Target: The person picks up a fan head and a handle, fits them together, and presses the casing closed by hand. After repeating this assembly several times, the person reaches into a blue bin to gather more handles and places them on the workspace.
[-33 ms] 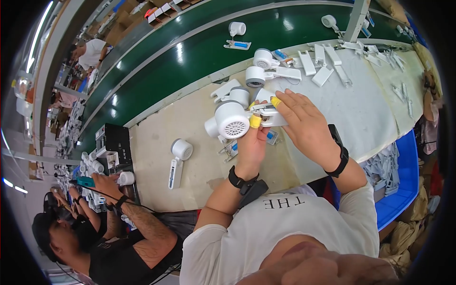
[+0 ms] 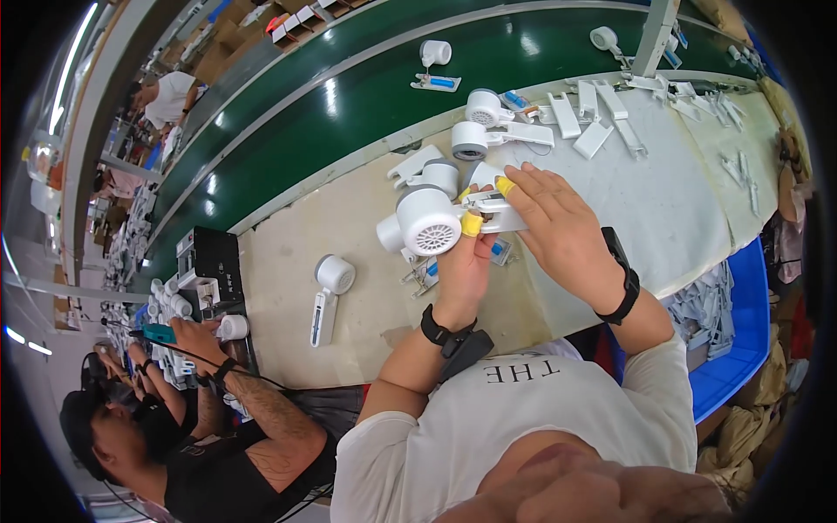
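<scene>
A white handheld fan (image 2: 425,218), its round grille turned toward me, is held over the worktable (image 2: 279,288). My left hand (image 2: 464,266) grips the fan at the neck, where the handle begins. My right hand (image 2: 558,213) lies over the far end of the handle, fingers long and close together, its thumb hidden. Yellow covers wrap fingertips on both hands. The handle's casing is open near the neck, with small dark parts showing inside. Behind and beneath are more fan heads (image 2: 441,177) and part of a blue cell (image 2: 500,250), partly hidden by my hands.
At left lies another fan (image 2: 328,301), near a black box-shaped device (image 2: 209,266) and a co-worker's hand (image 2: 196,336) with a teal tool. White handle shells (image 2: 593,139) lie far right. A green conveyor (image 2: 349,105) runs behind. A blue bin (image 2: 741,331) of grey-white parts stands right.
</scene>
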Action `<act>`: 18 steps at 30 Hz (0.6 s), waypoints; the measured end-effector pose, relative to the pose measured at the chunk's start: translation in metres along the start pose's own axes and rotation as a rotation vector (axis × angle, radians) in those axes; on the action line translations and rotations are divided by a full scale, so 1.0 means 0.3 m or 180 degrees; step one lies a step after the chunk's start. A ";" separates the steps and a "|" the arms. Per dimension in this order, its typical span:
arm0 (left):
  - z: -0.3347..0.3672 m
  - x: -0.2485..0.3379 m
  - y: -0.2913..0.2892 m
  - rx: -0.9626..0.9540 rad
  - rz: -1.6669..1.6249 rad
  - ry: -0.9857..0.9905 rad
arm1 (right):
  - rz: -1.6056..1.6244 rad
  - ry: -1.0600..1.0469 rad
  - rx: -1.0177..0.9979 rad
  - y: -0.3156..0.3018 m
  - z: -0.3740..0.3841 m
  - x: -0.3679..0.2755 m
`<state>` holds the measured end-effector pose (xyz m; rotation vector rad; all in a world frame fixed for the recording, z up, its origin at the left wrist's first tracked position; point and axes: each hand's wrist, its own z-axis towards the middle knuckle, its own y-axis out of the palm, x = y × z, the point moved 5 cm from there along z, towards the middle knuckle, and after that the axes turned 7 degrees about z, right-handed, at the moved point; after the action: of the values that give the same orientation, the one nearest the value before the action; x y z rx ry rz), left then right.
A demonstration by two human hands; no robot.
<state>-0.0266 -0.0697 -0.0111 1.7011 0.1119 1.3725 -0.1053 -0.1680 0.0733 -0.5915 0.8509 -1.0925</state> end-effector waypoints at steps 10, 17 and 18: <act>-0.010 -0.013 -0.001 0.0040 0.0212 0.0140 | -0.0050 0.0134 0.0043 0.034 -0.007 -0.007; -0.008 0.003 -0.003 0.0109 0.0079 0.0242 | -0.0125 0.0160 0.0091 0.032 0.005 -0.035; -0.008 0.005 -0.002 0.0112 0.0084 0.0240 | -0.0127 0.0149 0.0104 0.032 0.007 -0.038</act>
<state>-0.0277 -0.0669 -0.0106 1.6856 0.1576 1.4623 -0.1010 -0.1540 0.0702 -0.5594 0.8631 -1.1584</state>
